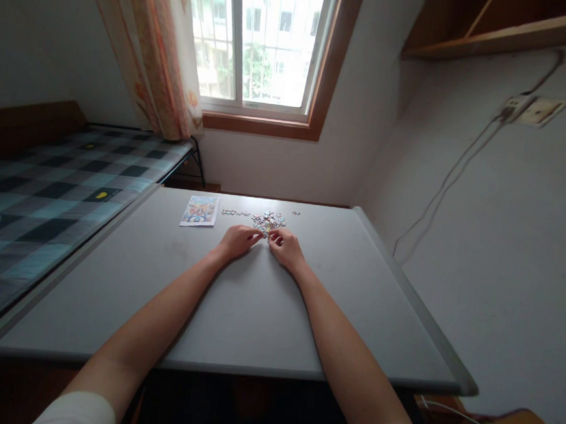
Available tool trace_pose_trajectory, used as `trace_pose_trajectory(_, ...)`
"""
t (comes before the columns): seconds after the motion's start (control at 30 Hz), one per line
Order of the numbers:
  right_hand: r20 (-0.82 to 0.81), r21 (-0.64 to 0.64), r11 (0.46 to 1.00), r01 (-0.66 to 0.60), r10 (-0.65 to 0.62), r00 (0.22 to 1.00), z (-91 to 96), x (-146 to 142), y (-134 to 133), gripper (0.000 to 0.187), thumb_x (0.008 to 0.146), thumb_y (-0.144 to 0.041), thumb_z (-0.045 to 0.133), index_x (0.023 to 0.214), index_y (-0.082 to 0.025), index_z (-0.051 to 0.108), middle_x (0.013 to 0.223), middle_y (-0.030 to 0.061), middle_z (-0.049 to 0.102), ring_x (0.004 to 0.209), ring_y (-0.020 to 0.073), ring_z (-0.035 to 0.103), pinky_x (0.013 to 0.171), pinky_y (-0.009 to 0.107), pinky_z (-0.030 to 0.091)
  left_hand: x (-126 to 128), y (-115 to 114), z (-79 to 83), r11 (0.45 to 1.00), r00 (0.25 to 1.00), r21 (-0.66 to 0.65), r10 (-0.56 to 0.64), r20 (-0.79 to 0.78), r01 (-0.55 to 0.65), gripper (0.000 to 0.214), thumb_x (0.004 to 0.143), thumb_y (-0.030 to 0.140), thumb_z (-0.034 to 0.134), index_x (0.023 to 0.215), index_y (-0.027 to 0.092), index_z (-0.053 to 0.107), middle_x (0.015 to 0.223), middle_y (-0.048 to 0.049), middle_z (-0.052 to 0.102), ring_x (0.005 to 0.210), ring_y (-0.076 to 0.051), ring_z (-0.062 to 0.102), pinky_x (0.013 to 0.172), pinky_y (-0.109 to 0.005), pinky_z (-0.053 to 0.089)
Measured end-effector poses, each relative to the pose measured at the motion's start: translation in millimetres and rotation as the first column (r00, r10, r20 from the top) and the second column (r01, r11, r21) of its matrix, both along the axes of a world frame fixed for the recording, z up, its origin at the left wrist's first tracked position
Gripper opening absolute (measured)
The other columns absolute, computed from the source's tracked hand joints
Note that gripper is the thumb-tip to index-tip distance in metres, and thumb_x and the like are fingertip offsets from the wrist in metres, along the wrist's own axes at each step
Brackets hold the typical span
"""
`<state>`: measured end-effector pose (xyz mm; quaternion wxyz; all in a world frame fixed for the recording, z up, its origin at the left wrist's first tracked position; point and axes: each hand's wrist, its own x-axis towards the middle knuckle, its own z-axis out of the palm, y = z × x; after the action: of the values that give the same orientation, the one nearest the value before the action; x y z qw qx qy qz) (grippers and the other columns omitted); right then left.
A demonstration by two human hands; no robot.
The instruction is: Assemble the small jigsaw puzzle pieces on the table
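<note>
The left hand (239,240) and the right hand (287,247) were held at the near edge of a pile (268,221) of small pieces on the table (265,315), their fingertips brought close together. The fingers of both were curled; whether a piece was gripped by either could not be told. A row (235,213) of pieces was laid left of the pile, between it and a picture (199,211). A few pieces (296,213) were set apart to the right.

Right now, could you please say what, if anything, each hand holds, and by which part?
I cannot tell: the left hand and right hand are at the jigsaw pieces, any grip too small to judge.
</note>
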<state>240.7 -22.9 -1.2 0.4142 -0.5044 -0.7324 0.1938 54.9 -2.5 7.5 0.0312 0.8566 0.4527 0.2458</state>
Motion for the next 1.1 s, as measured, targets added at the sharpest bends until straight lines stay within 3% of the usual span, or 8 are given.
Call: trace_pose_trajectory(1.1,0.027,-0.003,1.000,0.010,-0.010,1.000,0.4,0.1,-0.7,0.015,0.076,-0.018,0.057,0.088,-0.019,0.065,0.080,0.0010,0.063,0.066,0.0106,0.056,0.070,0.024,0.047,0.3,-0.1,0.4,1.000,1.000,0.003,-0.010,0.011,0.010,0.025,0.088,0.036,0.051,0.096,0.026,0.073,0.069,-0.0010,0.068,0.061,-0.012,0.058,0.062,-0.021,0.038)
